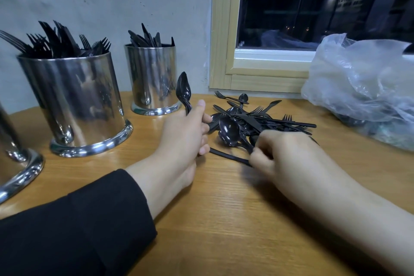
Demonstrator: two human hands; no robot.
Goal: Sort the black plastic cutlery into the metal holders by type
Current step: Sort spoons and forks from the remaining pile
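A pile of black plastic cutlery [266, 119] lies on the wooden table, mixing forks, spoons and knives. My left hand [186, 134] grips black spoons [183, 91] by their handles, bowls pointing up. My right hand [282, 152] pinches the handle of another spoon [228, 133] at the near edge of the pile. A metal holder [76, 105] on the left is full of forks. A smaller holder [153, 78] behind it contains knives. A third holder [15, 168] is cut off at the left edge, its contents hidden.
A crumpled clear plastic bag [358, 87] with more dark cutlery inside sits at the right, under a window with a pale wooden frame [226, 51]. A grey wall stands behind the holders. Bare table [224, 231] lies in front of my hands.
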